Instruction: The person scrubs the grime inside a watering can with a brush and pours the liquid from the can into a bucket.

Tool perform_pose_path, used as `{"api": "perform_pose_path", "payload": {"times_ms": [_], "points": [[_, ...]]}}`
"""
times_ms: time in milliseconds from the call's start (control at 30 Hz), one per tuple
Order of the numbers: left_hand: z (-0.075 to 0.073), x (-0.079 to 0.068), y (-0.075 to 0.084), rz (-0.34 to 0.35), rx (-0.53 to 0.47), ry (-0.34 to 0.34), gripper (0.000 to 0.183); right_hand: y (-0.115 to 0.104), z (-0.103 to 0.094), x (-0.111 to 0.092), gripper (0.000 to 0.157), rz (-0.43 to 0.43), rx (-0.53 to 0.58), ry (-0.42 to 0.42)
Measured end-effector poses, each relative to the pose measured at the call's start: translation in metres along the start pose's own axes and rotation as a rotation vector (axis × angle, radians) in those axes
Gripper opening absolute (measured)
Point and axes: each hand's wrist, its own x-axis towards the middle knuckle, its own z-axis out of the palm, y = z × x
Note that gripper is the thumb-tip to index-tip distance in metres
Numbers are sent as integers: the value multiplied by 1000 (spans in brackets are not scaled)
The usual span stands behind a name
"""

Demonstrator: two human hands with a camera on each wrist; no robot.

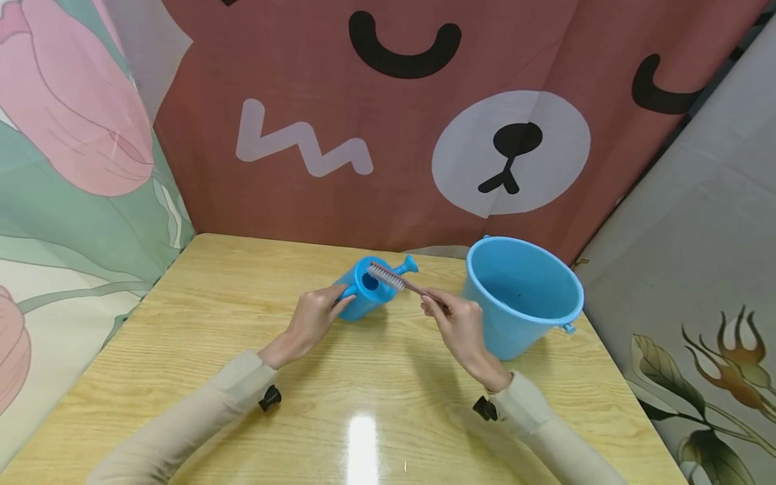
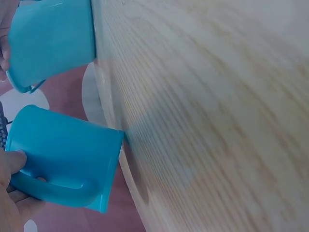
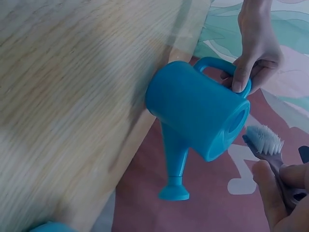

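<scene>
My left hand (image 1: 313,316) grips the handle of a small blue watering can (image 1: 359,308), seen from the side in the left wrist view. Its spout with a flared rose points to the right and away from me. In my right hand (image 1: 459,325) is a brush (image 1: 388,276) with pale bristles and a dull purple handle, pinched between thumb and fingers. The brush head is over the can's round top opening in the head view. From the right wrist view, the bristles (image 3: 264,140) appear just outside the opening, apart from the can.
A large blue bucket (image 1: 512,337) stands upright on the wooden table (image 1: 242,417), right beside my right hand. Printed cloth hangs behind the table (image 1: 291,202) and along both sides.
</scene>
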Motion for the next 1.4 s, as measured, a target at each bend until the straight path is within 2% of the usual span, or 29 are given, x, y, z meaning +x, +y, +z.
{"api": "perform_pose_path", "payload": {"times_ms": [200, 433, 667, 1067, 1233, 1400], "points": [[1, 1, 0, 9, 7, 0, 6, -2, 0, 4, 13, -100, -33, 44], [2, 0, 0, 9, 12, -1, 7, -6, 0, 6, 18, -169, -64, 59], [1, 0, 1, 14, 21, 10, 8, -9, 0, 11, 25, -212, -58, 32], [1, -1, 0, 8, 16, 12, 6, -13, 1, 18, 24, -295, -93, -2], [2, -2, 1, 20, 10, 4, 5, -16, 0, 20, 25, -310, -126, -15], [3, -3, 2, 21, 14, 14, 8, -22, -4, 27, 21, -308, -154, -63]]}}
